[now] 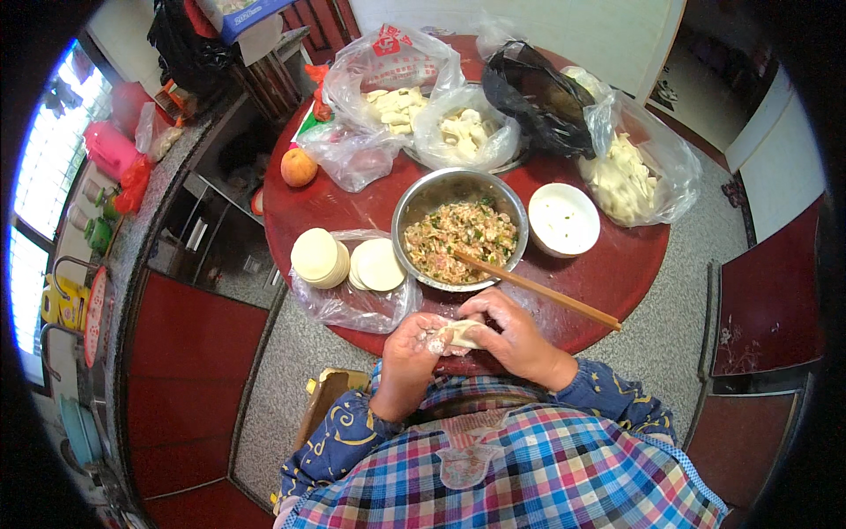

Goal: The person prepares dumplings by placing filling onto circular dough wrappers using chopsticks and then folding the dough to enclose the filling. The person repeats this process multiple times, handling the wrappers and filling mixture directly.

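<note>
A folded dumpling [465, 333] is held between my two hands at the near edge of the round red table [344, 211]. My left hand [418, 349], floury at the fingers, cradles it from the left. On the other side, the thumb and fingers of my right hand [517, 336] pinch its edge. Just beyond stands a steel bowl [404, 254] of minced filling [456, 231] flecked with green. Wooden chopsticks [548, 291] rest in it and stick out to the right. Two stacks of round dough wrappers [320, 256] lie on a plastic bag [357, 314] left of my hands.
Right of the steel bowl is a white bowl [562, 221]. Clear bags with pale dough pieces [400, 109] stand behind, beside a black plastic bag [538, 99]. Another dough-filled bag [634, 172] sits at the right rim. A peach [298, 167] lies at the left; a counter [165, 165] runs beyond.
</note>
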### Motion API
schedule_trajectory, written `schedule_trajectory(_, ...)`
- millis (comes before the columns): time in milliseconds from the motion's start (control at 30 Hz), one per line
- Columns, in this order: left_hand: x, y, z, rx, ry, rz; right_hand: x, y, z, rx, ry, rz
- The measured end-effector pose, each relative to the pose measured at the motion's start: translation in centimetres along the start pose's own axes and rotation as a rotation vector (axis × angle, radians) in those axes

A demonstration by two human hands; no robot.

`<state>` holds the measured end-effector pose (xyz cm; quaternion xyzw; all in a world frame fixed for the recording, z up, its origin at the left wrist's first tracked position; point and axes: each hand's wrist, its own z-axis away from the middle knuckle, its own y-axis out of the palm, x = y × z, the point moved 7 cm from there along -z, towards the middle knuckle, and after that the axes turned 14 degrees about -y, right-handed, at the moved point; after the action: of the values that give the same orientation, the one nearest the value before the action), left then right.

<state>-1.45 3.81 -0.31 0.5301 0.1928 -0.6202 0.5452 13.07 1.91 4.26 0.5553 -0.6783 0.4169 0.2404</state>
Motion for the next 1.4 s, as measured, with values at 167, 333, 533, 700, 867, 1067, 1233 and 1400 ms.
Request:
schedule_trajectory(167, -0.7, 0.2, 0.2, 0.015, -0.053, 0.119, -0.6, -1.4, 0.6, 0.027, 0.076, 0.001)
schedule_trajectory(333, -0.7, 0.4, 0.3, 0.046, -0.060, 0.004, -0.2, -1.1, 0.5, 0.005, 0.044, 0.058)
schedule_trajectory(533, -0.6, 0.1, 0.5, -0.029, -0.030, -0.167, 0.4, -0.6, 0.4, 0.044, 0.005, 0.055)
schedule_trajectory(700, -0.4, 0.2, 0.5, -0.031, -0.036, -0.169, 0.8, -0.2, 0.6, 0.054, -0.045, 0.074)
schedule_trajectory(867, -1.3, 0.8, 0.9, -0.108, 0.024, -0.354, 1.2, 0.4, 0.6, 0.038, -0.119, 0.206)
schedule_trajectory(1067, -1.4, 0.7, 0.8, -0.055, 0.086, -0.100, 0.6, -1.2, 0.5, -0.051, 0.022, 0.073)
schedule_trajectory(1233, -1.1, 0.7, 0.6, 0.046, 0.038, 0.007, 0.6, -1.0, 0.8, 0.016, -0.009, 0.089)
schedule_trajectory(1400, -0.6, 1.0, 0.6, 0.044, 0.015, -0.081, 0.7, -1.2, 0.8, -0.018, -0.123, 0.145)
